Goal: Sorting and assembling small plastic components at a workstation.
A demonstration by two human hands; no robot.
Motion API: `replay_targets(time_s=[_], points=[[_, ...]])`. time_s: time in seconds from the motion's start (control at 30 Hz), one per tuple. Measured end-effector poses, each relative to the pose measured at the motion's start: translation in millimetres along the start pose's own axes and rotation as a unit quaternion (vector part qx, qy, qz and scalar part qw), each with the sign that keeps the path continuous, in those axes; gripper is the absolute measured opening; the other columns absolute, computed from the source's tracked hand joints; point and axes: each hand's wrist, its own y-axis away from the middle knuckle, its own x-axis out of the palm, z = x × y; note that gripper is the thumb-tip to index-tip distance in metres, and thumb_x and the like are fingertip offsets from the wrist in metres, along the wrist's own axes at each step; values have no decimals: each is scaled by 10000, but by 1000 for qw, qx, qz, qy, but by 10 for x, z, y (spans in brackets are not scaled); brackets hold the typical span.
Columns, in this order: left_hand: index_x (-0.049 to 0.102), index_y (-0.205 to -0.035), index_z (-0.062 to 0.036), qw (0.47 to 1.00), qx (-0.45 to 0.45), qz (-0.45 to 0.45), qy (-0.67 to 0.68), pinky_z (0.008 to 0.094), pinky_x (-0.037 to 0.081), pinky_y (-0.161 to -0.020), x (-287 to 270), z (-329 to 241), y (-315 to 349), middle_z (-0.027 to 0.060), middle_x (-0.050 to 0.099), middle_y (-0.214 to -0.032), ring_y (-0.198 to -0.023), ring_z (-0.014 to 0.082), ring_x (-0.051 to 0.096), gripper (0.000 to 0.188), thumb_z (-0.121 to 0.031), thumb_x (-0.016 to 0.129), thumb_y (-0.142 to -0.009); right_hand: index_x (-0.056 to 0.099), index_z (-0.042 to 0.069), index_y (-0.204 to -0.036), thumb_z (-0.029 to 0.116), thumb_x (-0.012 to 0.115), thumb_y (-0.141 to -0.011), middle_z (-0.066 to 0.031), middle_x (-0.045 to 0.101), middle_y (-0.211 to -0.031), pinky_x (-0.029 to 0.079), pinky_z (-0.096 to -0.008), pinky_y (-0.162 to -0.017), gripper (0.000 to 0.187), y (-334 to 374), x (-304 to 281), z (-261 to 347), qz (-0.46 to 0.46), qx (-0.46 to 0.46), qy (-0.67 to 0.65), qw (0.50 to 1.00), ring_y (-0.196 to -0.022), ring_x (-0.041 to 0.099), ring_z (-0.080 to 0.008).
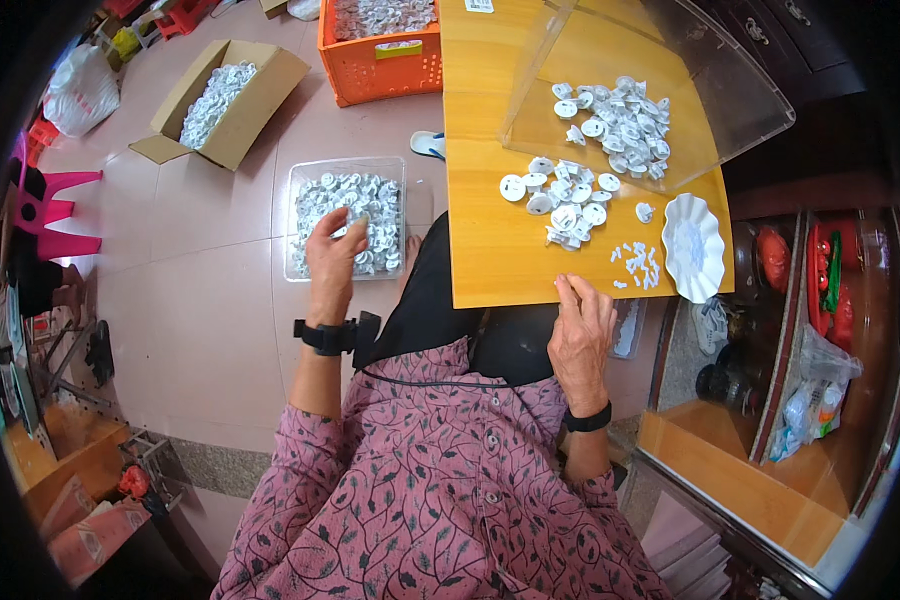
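My left hand is over a clear plastic bin heaped with small white plastic parts. Its thumb and fingers are apart, and I make out nothing held in them. At the front edge of the yellow wooden table, my right hand has thumb and forefinger pinched together; whatever is between them is too small to tell. Just beyond those fingertips lie tiny white pegs. Round white plastic pieces form a loose pile farther back, and one single piece sits apart on the right.
A white scalloped dish with small pieces stands at the table's right edge. Behind it, a tilted clear box contains more white pieces. On the floor are a cardboard box and an orange crate, both filled. Open shelves flank my right side.
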Motion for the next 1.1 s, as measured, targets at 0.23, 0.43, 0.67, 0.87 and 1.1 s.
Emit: replay_targets(time_s=[0.23, 0.43, 0.67, 0.87, 1.1], points=[[691, -1067, -2, 925, 256, 164, -229, 251, 501, -670, 993, -378, 307, 70, 650, -900, -733, 115, 592, 240, -123, 710, -860, 689, -6, -1055, -81, 630, -800, -108, 640, -1041, 479, -402, -850, 273, 51, 130, -168, -88, -44, -38, 994, -970, 592, -290], [693, -1040, -4, 839, 446, 145, -275, 371, 523, -755, 1427, -460, 259, 169, 633, -963, -872, 293, 631, 260, -83, 723, -794, 672, -16, -954, -69, 633, -801, -111, 636, -960, 500, -409, -811, 166, 48, 145, -171, -113, -50, -70, 990, -910, 604, -290], [692, -878, 2, 813, 418, 213, -345, 429, 512, -769, 1513, -432, 190, 175, 632, -911, -871, 353, 622, 162, -70, 737, -740, 591, -7, -987, -50, 637, -847, -144, 609, -930, 510, -390, -775, 154, 59, 149, -73, -145, 11, -153, 977, -886, 607, -317], [652, -773, 18, 828, 393, 261, -303, 390, 508, -649, 1416, -389, 237, 162, 624, -819, -726, 312, 623, 120, -70, 726, -740, 588, -9, -989, -28, 608, -901, -116, 631, -892, 510, -302, -651, 92, 24, 26, 123, -109, 116, -284, 946, -744, 632, -188], [593, -755, 9, 925, 129, 337, -119, 230, 502, -664, 1137, -360, 608, 79, 656, -936, -747, 82, 607, 209, -125, 729, -837, 617, -19, -1019, 33, 608, -939, -67, 645, -885, 530, -257, -654, 95, -73, -44, 258, -93, 199, -474, 852, -759, 631, -115]])
